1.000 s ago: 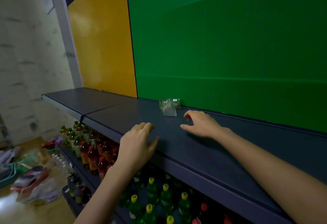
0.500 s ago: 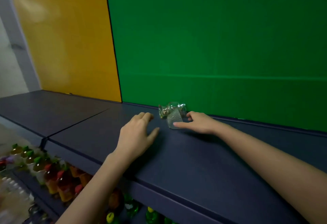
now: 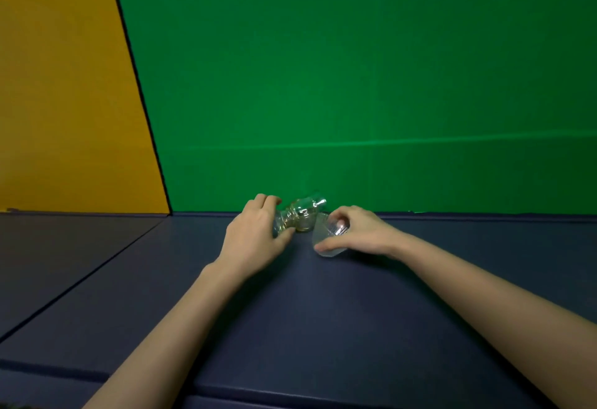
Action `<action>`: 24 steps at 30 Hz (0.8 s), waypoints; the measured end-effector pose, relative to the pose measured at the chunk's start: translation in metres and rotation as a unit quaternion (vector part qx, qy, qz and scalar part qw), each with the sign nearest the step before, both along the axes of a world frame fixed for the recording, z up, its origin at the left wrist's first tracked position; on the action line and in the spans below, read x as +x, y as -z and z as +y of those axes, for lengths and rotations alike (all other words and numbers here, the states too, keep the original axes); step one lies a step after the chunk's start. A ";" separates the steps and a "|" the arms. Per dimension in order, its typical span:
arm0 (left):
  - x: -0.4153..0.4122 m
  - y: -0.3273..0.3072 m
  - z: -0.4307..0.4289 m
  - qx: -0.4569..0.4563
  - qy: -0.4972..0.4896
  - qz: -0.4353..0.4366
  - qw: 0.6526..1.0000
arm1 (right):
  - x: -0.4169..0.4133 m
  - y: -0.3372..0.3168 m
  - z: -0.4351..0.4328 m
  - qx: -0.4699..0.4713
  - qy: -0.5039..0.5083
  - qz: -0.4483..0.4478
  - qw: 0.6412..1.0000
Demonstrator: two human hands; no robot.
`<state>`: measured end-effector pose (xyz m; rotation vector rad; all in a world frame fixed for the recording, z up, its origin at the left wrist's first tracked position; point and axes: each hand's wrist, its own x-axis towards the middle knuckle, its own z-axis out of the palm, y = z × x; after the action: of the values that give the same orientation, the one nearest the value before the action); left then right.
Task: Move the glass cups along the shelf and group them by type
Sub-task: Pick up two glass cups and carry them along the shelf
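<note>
A gold-tinted glass cup (image 3: 286, 223) is gripped by the left hand (image 3: 255, 236) at the rear of the shelf (image 3: 290, 311), touching further glassware (image 3: 307, 216) (count not discernible). Just beside it, a clear tapered cup (image 3: 324, 240), tilted, is grasped by the right hand (image 3: 361, 231).

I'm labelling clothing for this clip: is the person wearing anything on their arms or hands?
Nothing shows. The left forearm and right forearm are bare to the frame edge, with no sleeves. The left hand and right hand show no gloves, rings, watch or bracelet.
</note>
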<state>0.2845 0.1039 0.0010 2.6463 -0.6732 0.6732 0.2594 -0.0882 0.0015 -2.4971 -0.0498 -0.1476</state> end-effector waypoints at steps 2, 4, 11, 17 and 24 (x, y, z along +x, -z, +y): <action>0.010 0.001 -0.007 0.010 0.017 0.006 1.000 | -0.012 -0.006 -0.007 -0.043 0.019 -0.030 0.998; 0.019 0.002 -0.017 0.031 0.029 0.005 0.999 | -0.025 -0.013 -0.015 -0.060 0.044 -0.060 0.995; 0.052 0.009 -0.045 0.088 0.028 0.008 0.996 | -0.066 -0.021 -0.030 -0.137 0.115 -0.138 0.974; 0.066 0.013 -0.051 0.124 0.021 0.001 0.992 | -0.080 -0.016 -0.035 -0.136 0.149 -0.124 0.972; 0.055 0.006 -0.050 0.042 0.096 0.013 0.994 | -0.090 -0.007 -0.046 -0.129 0.184 -0.105 0.969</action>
<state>0.3400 0.0541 -0.0049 2.6155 -0.9519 0.5673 0.1692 -0.1338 0.0080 -2.7165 0.3282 -0.5927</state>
